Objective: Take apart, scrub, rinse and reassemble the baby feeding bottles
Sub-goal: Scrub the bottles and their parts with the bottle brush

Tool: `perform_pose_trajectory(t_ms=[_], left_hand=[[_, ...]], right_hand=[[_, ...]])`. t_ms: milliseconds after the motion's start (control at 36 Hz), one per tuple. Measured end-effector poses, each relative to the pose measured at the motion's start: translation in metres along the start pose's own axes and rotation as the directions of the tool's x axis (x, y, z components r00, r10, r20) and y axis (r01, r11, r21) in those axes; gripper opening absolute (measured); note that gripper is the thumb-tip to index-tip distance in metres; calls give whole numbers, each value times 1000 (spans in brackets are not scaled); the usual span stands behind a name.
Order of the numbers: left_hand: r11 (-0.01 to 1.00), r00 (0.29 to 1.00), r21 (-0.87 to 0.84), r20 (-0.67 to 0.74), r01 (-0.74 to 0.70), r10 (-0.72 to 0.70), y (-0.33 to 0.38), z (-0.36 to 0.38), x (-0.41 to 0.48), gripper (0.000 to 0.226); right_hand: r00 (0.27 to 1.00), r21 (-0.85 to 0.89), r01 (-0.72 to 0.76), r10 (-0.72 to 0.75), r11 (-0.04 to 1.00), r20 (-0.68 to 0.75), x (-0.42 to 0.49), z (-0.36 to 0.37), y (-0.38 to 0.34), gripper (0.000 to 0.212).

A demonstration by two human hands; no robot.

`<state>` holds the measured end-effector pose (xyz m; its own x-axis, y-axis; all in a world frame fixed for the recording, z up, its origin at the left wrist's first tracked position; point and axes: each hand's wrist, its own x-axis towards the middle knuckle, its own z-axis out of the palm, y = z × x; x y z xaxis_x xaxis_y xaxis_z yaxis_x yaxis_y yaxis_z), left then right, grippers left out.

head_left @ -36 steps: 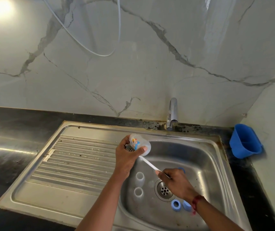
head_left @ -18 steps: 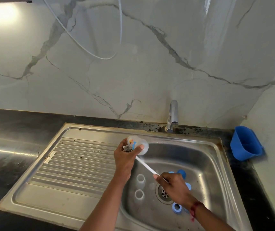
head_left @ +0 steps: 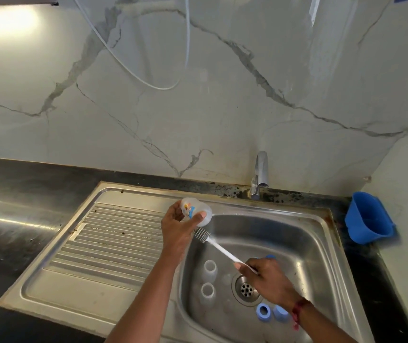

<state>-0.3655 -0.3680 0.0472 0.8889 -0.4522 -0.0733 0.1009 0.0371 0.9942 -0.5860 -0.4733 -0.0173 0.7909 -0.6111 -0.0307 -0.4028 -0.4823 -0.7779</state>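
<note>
A steel sink [head_left: 297,238] with a ribbed drainboard sits in a black counter [head_left: 12,189] under a veined marble wall [head_left: 198,107]. Above the sink's basin edge the left hand [head_left: 175,231] curls round a clear bottle [head_left: 195,206] with blue-orange print; over the sink's drain the right hand [head_left: 269,280] grips a white brush [head_left: 220,248]

The bottle [head_left: 195,212] sat in the left hand's [head_left: 178,229] fingers, with the brush [head_left: 220,248] head just beneath them. In the sink [head_left: 297,233], two cups [head_left: 209,267] stood left of the right hand's [head_left: 269,280] fingers, and the drain [head_left: 246,289] lay just below them.
</note>
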Motion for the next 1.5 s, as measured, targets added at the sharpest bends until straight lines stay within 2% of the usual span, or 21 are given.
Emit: perform_pose_trajectory(t_ms=[111, 250, 361, 444, 611, 722, 806, 944, 1167, 1361, 1500], left_hand=[[985, 999, 168, 34, -30, 25, -3, -9, 3, 56], [979, 999, 205, 32, 8, -15, -4, -14, 5, 60], [965, 997, 261, 58, 25, -41, -10, -19, 8, 68], [936, 991, 350, 113, 27, -71, -15, -22, 7, 79], [787, 967, 603, 251, -128, -35, -19, -23, 3, 99], [671, 942, 697, 334, -251, 5, -17, -20, 2, 100], [626, 941, 725, 337, -286, 39, -14, -12, 0, 97], [596, 963, 764, 264, -248, 62, -9, -16, 2, 115], [568, 927, 742, 358, -357, 113, -23, -14, -6, 98], [614, 952, 742, 302, -270, 54, -27, -15, -3, 94], [650, 970, 733, 240, -199, 27, -34, -20, -3, 84]], right_hand=[[997, -47, -44, 41, 998, -62, 3, -23, 0, 54], [996, -189, -69, 56, 980, -71, 9, -36, -1, 57], [994, -134, -42, 28, 990, -109, 12, -50, -4, 59], [998, -133, -3, -6, 991, -69, 16, -53, -13, 61], [994, -376, 98, -74, 921, 77, 22, -57, -27, 53], [994, -467, 107, -80, 878, 77, 31, -64, -37, 50], [993, -480, 114, -81, 870, 89, 34, -64, -41, 46], [979, -571, 171, -72, 803, 192, 25, -69, -44, 45], [978, -585, 161, -49, 795, 203, 31, -67, -41, 48], [990, -541, 112, -46, 834, 135, 34, -56, -41, 48], [994, -474, 70, -20, 878, 111, 37, -46, -36, 51]])
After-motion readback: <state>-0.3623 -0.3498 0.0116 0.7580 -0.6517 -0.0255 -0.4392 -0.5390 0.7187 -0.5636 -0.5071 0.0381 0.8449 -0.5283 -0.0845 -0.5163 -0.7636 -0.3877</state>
